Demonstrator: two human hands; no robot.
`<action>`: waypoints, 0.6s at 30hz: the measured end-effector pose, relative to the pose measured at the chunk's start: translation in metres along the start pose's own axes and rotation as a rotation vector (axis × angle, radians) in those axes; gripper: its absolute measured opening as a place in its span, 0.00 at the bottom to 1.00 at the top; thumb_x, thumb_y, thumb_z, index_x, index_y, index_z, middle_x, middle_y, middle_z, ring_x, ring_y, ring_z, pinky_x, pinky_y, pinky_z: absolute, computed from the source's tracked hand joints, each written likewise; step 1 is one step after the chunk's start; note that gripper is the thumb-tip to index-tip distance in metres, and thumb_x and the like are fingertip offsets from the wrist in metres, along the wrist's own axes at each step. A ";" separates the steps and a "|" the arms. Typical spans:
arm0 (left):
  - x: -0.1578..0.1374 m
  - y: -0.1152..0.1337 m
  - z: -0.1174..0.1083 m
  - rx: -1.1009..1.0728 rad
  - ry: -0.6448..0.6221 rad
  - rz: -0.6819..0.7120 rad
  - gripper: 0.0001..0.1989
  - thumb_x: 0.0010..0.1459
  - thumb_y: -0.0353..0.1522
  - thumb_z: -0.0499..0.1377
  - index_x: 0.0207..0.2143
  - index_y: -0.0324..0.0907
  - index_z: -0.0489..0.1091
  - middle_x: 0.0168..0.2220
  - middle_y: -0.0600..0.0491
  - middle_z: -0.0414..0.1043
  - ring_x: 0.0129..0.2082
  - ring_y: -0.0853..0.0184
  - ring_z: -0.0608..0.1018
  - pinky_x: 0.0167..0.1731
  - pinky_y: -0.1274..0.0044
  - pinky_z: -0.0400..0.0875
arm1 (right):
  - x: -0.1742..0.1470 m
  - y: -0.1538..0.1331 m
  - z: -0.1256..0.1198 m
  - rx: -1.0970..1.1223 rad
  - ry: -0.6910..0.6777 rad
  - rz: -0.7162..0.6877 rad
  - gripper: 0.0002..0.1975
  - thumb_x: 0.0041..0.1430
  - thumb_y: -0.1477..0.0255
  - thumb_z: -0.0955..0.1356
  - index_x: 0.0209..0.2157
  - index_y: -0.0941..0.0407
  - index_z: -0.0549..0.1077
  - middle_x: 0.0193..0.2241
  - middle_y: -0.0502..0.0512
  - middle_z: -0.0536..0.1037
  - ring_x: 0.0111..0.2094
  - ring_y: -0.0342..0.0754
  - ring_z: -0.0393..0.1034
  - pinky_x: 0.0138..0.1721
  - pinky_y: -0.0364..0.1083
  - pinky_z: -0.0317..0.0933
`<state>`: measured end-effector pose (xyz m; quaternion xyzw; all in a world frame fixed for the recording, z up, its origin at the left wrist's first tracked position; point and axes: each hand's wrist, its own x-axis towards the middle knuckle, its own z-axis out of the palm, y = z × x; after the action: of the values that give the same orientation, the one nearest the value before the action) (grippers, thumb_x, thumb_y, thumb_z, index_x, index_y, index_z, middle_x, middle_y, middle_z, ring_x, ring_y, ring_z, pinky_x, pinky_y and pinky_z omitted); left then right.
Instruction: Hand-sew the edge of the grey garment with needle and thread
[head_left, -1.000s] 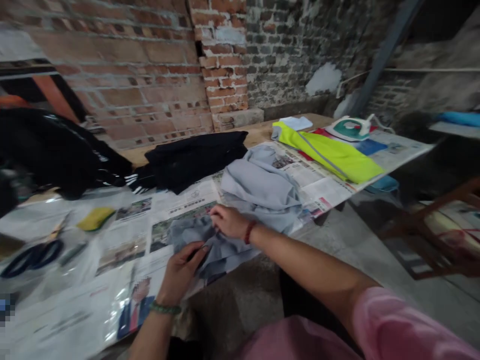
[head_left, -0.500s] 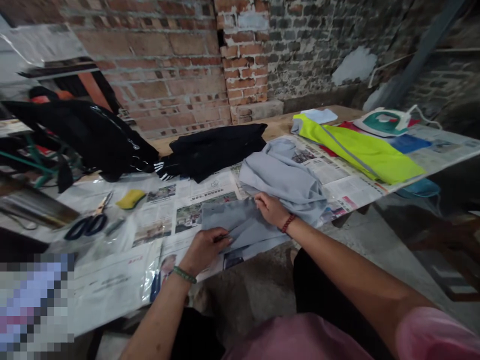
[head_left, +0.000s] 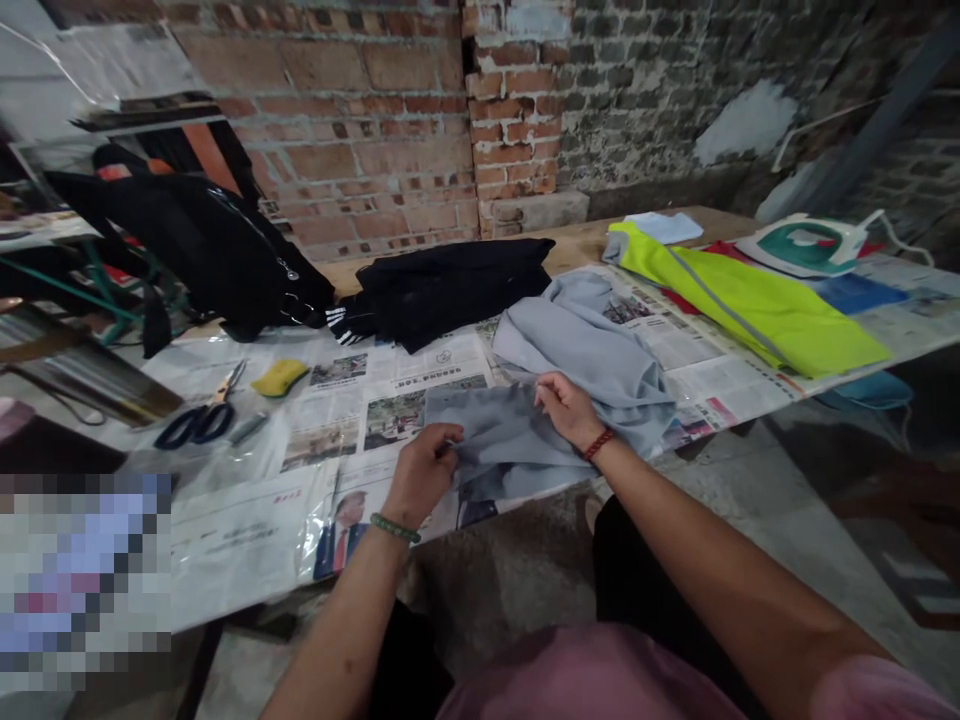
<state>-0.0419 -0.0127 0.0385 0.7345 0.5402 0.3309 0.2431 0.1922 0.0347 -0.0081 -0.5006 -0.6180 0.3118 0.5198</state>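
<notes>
A light grey garment point(head_left: 581, 345) lies rumpled over the newspaper at the table's front edge, with a flatter panel spread to its left. My left hand point(head_left: 427, 465), a green bead bracelet at its wrist, is closed at the panel's left side, thumb and forefinger pinched at the cloth. Fingers curled together, my right hand point(head_left: 568, 408) pinches the fabric near the panel's upper edge; it wears a red bracelet. The exact grip of the fingertips is partly hidden.
Scissors point(head_left: 202, 415), a yellow sponge point(head_left: 280, 378) and a metal flask point(head_left: 90, 365) lie left. Behind are a black bag point(head_left: 217, 255) and dark folded clothing point(head_left: 457, 290). A neon yellow garment point(head_left: 757, 300) and an iron point(head_left: 806, 245) are at the right.
My left hand has moved up a little along the panel's left side and turned, its fingers more curled. My right hand stays at the panel's upper edge. The view has shifted slightly left.
</notes>
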 end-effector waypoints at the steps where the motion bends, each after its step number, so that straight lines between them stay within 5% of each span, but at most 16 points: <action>1: -0.002 0.000 0.003 -0.091 -0.007 -0.035 0.17 0.41 0.23 0.48 0.35 0.42 0.68 0.37 0.52 0.73 0.39 0.66 0.74 0.40 0.75 0.67 | 0.001 -0.001 0.000 0.029 -0.003 0.021 0.07 0.54 0.67 0.59 0.30 0.56 0.63 0.20 0.46 0.68 0.22 0.41 0.63 0.26 0.41 0.59; 6: -0.007 -0.001 0.011 -0.346 -0.002 -0.193 0.16 0.48 0.31 0.53 0.41 0.40 0.69 0.34 0.52 0.74 0.36 0.67 0.74 0.35 0.77 0.68 | 0.001 -0.007 -0.002 0.082 0.016 0.090 0.10 0.53 0.64 0.60 0.32 0.56 0.64 0.21 0.47 0.68 0.20 0.40 0.61 0.25 0.41 0.59; 9: -0.005 0.000 0.017 -0.371 0.003 -0.259 0.17 0.45 0.38 0.58 0.37 0.39 0.73 0.33 0.51 0.75 0.34 0.65 0.74 0.33 0.77 0.68 | 0.000 -0.007 -0.002 0.093 0.029 0.107 0.12 0.53 0.63 0.60 0.34 0.56 0.65 0.22 0.47 0.69 0.20 0.40 0.61 0.25 0.40 0.59; 15: -0.001 -0.001 0.021 -0.403 0.002 -0.298 0.11 0.40 0.37 0.62 0.27 0.39 0.76 0.27 0.52 0.76 0.29 0.66 0.75 0.31 0.77 0.68 | 0.006 -0.024 -0.003 0.070 -0.045 0.198 0.09 0.53 0.69 0.60 0.33 0.57 0.66 0.22 0.48 0.70 0.19 0.40 0.63 0.24 0.41 0.59; 18: -0.003 0.000 0.019 -0.404 -0.010 -0.283 0.10 0.40 0.36 0.63 0.26 0.40 0.75 0.26 0.54 0.75 0.27 0.68 0.74 0.28 0.79 0.67 | 0.015 -0.046 0.001 -0.105 -0.155 0.042 0.08 0.53 0.74 0.60 0.33 0.57 0.68 0.19 0.47 0.70 0.21 0.41 0.65 0.29 0.42 0.59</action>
<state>-0.0286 -0.0158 0.0250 0.5894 0.5594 0.3915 0.4317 0.1779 0.0345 0.0384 -0.5144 -0.6613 0.3277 0.4367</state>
